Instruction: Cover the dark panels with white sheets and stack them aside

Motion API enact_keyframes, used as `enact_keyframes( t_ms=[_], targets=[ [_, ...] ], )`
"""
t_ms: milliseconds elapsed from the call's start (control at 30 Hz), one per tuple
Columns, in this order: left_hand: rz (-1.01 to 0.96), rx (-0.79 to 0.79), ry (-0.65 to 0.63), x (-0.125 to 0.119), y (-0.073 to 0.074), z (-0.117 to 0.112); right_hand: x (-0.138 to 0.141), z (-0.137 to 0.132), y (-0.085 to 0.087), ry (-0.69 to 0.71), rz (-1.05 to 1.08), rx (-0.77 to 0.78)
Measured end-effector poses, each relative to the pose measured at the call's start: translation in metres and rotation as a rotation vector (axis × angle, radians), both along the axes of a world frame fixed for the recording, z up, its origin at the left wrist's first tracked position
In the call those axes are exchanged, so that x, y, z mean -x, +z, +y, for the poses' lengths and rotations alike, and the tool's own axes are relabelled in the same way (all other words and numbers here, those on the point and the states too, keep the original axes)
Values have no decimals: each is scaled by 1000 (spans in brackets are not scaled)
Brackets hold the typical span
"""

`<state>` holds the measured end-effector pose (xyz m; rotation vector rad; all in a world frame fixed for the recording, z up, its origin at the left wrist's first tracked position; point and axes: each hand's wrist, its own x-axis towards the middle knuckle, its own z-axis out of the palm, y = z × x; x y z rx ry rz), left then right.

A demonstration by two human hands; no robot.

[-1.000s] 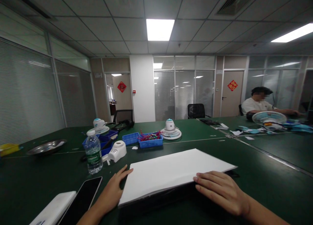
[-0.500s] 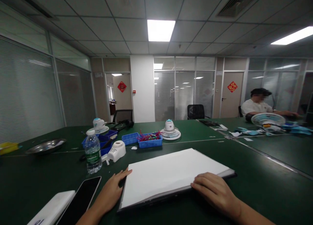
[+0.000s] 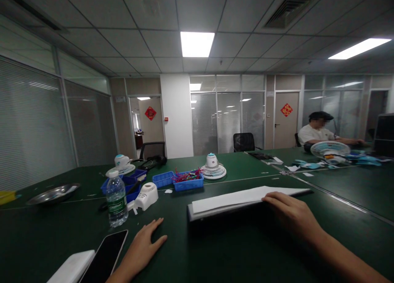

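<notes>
A thick white pad of paper (image 3: 234, 200) on a dark backing lies on the green table (image 3: 55, 229), further from me than before. My right hand (image 3: 292, 214) rests on its near right edge, fingers curled over the sheets. My left hand (image 3: 144, 244) lies flat on the table to the left of the pad, fingers spread, holding nothing. A black phone (image 3: 104, 256) and a white slab (image 3: 72, 267) lie just left of that hand.
A water bottle (image 3: 116, 201), a white fan housing (image 3: 147, 194), blue bins (image 3: 187, 180) with coloured bits, small fans (image 3: 213, 168) and a metal dish (image 3: 52, 193) stand further back. A person (image 3: 318, 131) sits at the far right table by another fan (image 3: 330, 149).
The pad has slid away from me and to the right under my right hand. My left hand no longer touches it and now lies flat on the table.
</notes>
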<state>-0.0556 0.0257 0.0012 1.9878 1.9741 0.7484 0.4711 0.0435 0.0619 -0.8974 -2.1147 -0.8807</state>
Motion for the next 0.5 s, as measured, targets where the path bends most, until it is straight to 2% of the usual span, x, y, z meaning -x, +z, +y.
enact_keyframes(
  t_ms=[233,367,500],
  targets=[
    [2,-39,-38,8,-2,0,-25,-19,53,-371,-9,234],
    [11,-22,-41,6,-1,1,-47,-10,81,-600,-23,326],
    [-6,-24,-54,8,-1,1,-60,6,98,-701,-106,380]
  ],
)
